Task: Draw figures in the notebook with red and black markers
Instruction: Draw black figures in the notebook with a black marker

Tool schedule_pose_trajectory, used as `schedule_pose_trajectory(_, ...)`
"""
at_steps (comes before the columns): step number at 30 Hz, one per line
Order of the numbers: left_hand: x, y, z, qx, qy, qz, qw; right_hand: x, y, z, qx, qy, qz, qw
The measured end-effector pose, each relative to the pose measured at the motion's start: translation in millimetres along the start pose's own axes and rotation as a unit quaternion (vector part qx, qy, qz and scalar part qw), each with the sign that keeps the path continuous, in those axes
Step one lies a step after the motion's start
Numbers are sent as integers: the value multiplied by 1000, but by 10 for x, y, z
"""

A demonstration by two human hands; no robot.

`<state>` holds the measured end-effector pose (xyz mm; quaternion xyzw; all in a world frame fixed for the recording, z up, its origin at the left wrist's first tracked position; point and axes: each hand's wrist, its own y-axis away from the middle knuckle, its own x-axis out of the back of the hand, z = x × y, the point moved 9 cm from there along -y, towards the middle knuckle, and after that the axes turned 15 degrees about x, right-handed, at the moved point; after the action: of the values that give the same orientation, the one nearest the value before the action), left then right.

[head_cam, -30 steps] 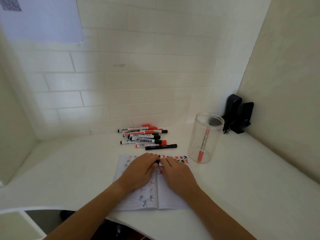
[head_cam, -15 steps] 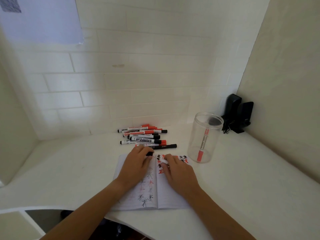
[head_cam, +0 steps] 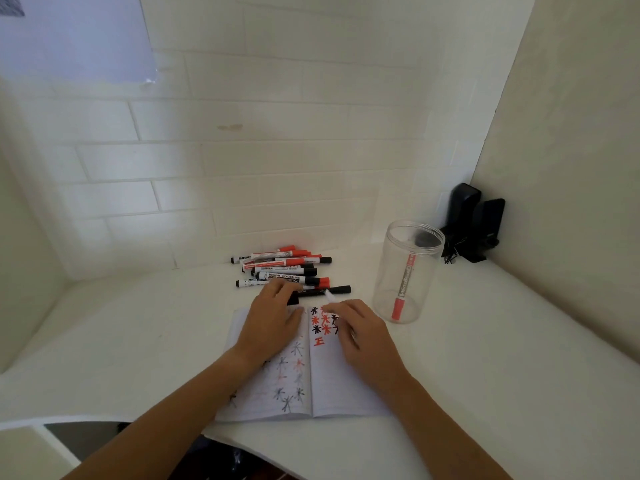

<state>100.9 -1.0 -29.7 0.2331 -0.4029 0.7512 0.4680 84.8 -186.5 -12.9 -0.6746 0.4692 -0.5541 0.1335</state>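
The open notebook [head_cam: 341,393] lies at the desk's front edge, with black and red star figures on both pages. My right hand [head_cam: 363,337] grips a marker [head_cam: 329,296] whose white barrel sticks up past the fingers; its tip is at the figures near the top of the right page. My left hand [head_cam: 272,323] rests on the top of the left page and pinches a black cap [head_cam: 293,300]. Just behind the notebook lies a black marker [head_cam: 337,290]. Further back is a pile of red and black markers [head_cam: 282,266].
A clear plastic jar [head_cam: 407,258] stands to the right of the notebook with one red marker [head_cam: 403,289] leaning inside. A black device [head_cam: 474,226] with cables sits in the back right corner. Walls close in on the left, back and right.
My hands, joined over the top of the notebook a second ago, have come apart. The left went up and left with the black cap. The right stayed on the right page with the marker.
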Motion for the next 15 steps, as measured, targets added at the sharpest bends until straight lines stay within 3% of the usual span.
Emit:
schedule_pose_trajectory(2, -4, 157, 102, -34, -10, -45, 998, 112, 22, 94, -64, -91, 48, 993)
schedule_pose_trajectory(4, -74, 326, 149, -51, -41, -117, 991, 140, 82, 227, -150, -215, 86, 961)
schedule_pose_trajectory(6, -156, 449, 109, -51, -88, -180, 978, 117, 116, 271, -191, -273, 84, 939)
schedule_pose_trajectory(10, -192, 499, 37, -46, -133, -226, 964, 43, 132, 196, -199, -246, 27, 948)
schedule_pose_trajectory(15, -266, 483, 9, -53, -160, -238, 956, 72, 133, 172, -196, -212, 28, 957)
